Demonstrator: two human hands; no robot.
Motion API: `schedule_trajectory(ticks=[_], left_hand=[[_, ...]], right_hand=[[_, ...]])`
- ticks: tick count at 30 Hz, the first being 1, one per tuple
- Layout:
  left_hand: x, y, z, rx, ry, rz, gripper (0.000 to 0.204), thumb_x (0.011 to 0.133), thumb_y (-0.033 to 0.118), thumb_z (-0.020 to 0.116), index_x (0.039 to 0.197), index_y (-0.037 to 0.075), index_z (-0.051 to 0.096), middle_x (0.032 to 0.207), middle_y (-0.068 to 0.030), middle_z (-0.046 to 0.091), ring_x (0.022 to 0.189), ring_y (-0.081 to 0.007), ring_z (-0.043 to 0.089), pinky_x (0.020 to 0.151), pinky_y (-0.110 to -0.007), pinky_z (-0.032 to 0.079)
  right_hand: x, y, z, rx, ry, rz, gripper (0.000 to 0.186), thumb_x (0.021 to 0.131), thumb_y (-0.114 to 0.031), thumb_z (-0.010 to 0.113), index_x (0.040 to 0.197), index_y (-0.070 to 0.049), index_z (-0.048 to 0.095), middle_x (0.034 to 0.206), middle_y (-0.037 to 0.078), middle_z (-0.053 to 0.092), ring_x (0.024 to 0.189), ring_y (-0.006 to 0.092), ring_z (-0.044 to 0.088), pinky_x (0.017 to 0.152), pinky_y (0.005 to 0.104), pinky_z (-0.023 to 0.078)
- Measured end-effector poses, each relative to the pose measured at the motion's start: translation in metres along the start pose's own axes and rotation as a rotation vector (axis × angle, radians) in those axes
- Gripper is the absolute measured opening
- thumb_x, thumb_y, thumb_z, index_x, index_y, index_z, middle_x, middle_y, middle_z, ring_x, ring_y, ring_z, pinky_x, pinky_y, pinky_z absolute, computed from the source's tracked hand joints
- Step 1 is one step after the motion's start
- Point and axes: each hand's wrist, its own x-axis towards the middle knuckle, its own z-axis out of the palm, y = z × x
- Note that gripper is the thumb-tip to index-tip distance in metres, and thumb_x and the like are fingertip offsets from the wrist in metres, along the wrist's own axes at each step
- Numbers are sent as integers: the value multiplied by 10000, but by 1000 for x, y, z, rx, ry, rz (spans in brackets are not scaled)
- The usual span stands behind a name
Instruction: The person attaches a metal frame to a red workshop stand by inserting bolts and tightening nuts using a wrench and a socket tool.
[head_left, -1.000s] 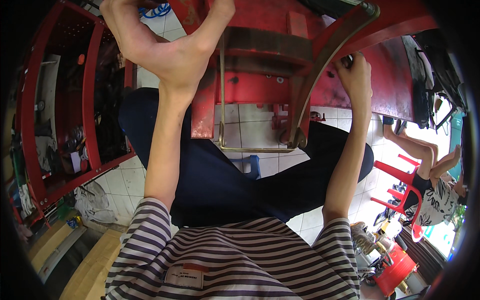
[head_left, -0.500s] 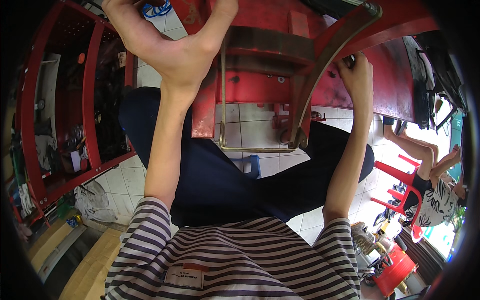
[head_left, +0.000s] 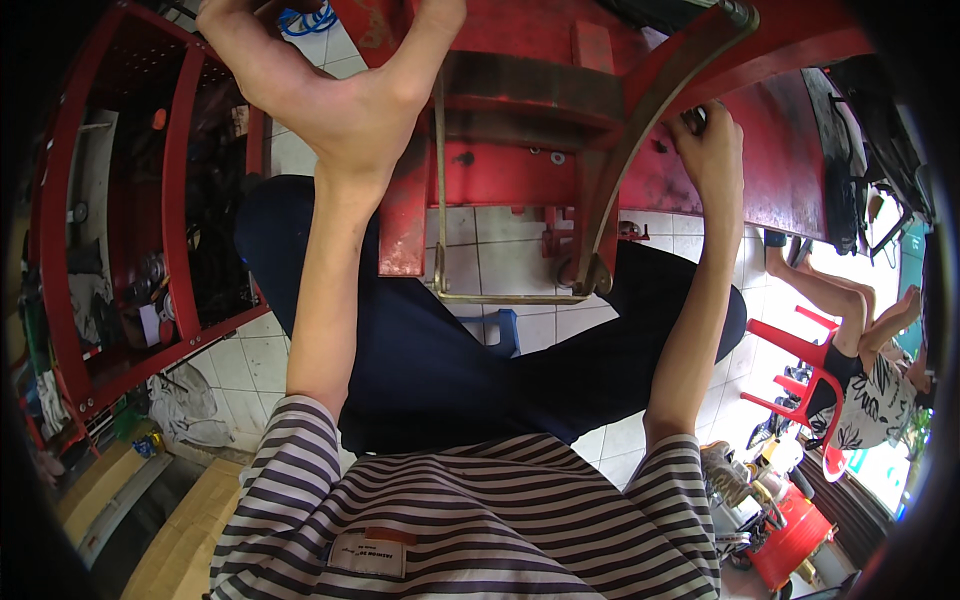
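My left hand (head_left: 335, 115) reaches up at the upper left beside a red metal machine frame (head_left: 405, 235). Its thumb and fingers are spread wide, with their tips cut off by the upper edge. Against a red metal panel (head_left: 770, 170), my right hand (head_left: 715, 160) has its fingers curled together around a small dark piece too hidden to name. A curved, worn metal bar (head_left: 640, 140) rises between my hands. Below it hangs a thin bent metal rod (head_left: 500, 298), over my lap. A dark, stained crosspiece (head_left: 530, 90) joins the frame.
To the left stands a red shelf unit (head_left: 178, 200) with cluttered contents. Flattened cardboard (head_left: 195, 520) lies at the lower left. A blue stool (head_left: 508, 332) shows beneath the machine. On the right, another person sits by a red plastic chair (head_left: 825, 380), near a red drum-shaped thing (head_left: 795, 540).
The whole view has shifted very slightly. Both hands keep nearly the same place and shape; the right fingers have moved a little around the dark piece.
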Motion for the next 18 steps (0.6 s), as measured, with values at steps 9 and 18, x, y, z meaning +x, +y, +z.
schedule_trajectory(ticks=[9,18], left_hand=[[-2,-5,0,30,-14,78,579,743,34,790,1189,16,422,1081,-96,504,1015,-187,529,906,-320,422],[0,3,3,-28,3,19,546,769,17,773,1196,11,434,1083,-93,523,1015,-175,544,905,-306,432]], right_hand=[[-1,-2,1,-2,12,-3,212,869,-315,683,958,-125,711,625,97,613,783,325,599,735,451,469],[-2,2,1,-51,54,-59,239,873,-336,677,969,-121,713,650,101,660,794,323,627,747,440,483]])
